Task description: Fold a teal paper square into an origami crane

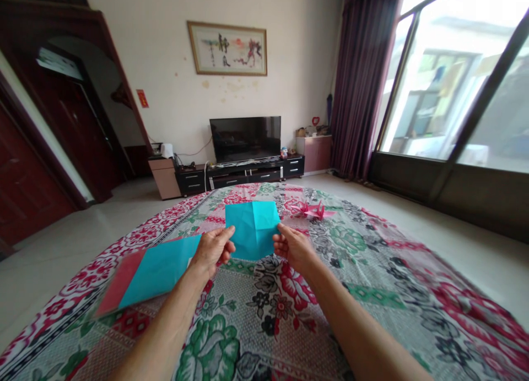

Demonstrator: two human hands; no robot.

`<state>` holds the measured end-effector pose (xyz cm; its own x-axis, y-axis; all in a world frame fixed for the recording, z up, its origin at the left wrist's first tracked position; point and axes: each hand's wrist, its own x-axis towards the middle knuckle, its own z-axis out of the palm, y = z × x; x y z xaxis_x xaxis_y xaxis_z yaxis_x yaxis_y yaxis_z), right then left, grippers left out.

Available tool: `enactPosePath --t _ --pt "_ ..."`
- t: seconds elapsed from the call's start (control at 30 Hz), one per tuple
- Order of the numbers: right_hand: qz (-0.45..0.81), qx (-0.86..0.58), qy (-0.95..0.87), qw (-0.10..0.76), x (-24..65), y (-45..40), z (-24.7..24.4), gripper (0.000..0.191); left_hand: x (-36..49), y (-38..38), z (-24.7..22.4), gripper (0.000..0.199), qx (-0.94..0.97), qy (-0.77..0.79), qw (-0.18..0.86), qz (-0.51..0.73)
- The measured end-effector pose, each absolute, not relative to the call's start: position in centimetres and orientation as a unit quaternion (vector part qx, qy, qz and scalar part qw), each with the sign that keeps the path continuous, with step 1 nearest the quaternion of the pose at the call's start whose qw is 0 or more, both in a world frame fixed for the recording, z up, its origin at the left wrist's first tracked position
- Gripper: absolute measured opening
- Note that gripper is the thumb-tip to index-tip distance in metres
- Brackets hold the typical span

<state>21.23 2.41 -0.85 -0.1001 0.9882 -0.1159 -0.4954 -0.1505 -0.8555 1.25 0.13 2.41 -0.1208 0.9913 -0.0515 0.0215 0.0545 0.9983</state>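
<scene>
A square sheet of turquoise paper [253, 230] with fold creases across it is held up above the table. My left hand [212, 249] pinches its left edge between thumb and fingers. On the opposite edge, my right hand [294, 245] grips the paper the same way. Behind and to the right of the sheet lie pink folded paper cranes [314, 211]. Left of my left hand, a clear packet of turquoise and red paper sheets [155, 272] lies flat, partly covered by my left forearm.
A floral cloth [351, 326] covers the round table. Beyond it stand a low black TV cabinet [256, 173] and a television [246, 140]. A purple curtain [363, 78] hangs beside the large window at right.
</scene>
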Motion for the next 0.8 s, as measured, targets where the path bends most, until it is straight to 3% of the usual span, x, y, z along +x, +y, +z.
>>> enactPosePath --t 0.5,0.8 --pt "0.613 -0.311 -0.413 0.597 21.4 2.7 -1.8 0.025 1.0 1.0 1.2 0.032 0.462 0.484 0.474 0.573" --pt "0.44 -0.339 -0.529 0.641 22.2 3.1 -2.5 0.021 -0.2 1.6 -0.1 0.026 0.616 0.455 0.325 0.555"
